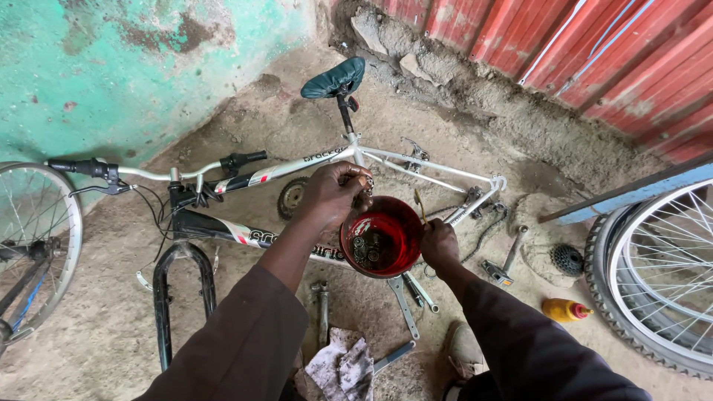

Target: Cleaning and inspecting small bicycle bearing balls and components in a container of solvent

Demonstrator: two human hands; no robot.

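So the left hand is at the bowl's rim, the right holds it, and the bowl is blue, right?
Not blue: the head view shows a red bowl with small metal parts inside. The rest stands: left hand at its rim, right hand holding its side.

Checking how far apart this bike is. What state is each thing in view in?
Bicycle frame: lying on the ground, both wheels off.
Red bowl: held up, small metal parts inside.
Left hand: grip on the bowl's rim.
Right hand: grip on a thin tool.
Yellow bottle: lying on its side.
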